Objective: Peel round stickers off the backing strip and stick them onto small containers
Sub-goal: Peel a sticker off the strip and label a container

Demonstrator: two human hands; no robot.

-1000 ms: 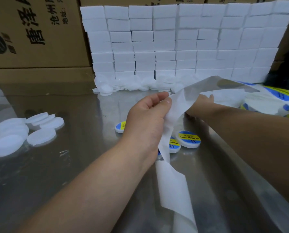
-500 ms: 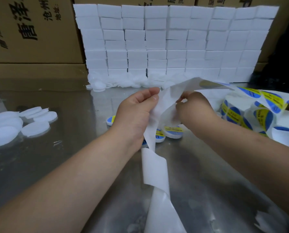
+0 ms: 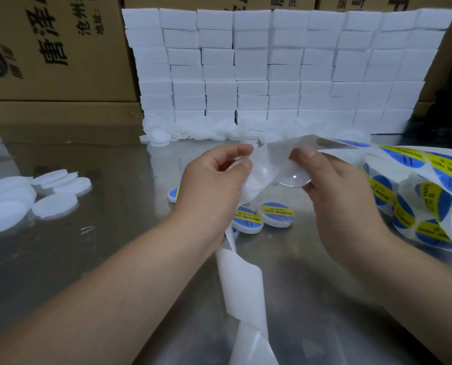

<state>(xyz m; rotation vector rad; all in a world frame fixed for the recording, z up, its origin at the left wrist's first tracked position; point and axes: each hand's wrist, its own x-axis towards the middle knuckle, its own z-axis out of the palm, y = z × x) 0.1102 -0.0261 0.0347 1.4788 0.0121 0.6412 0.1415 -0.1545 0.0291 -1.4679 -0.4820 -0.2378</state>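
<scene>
Strip (image 3: 242,283) is running from the stickers (image 3: 414,185) at 3 o'clock, through both hands, and trailing toward 6 o'clock over open table (image 3: 101,259). Left hand (image 3: 214,185) is pinching it between thumb and fingertips. Right hand (image 3: 343,191) is gripping what seems a clear container (image 3: 294,179). Labelled containers (image 3: 276,215) are lying beneath.

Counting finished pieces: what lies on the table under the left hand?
Three labelled containers show beneath the left hand, one half covered by it; the hand and backing strip hide whatever else lies there.
</scene>
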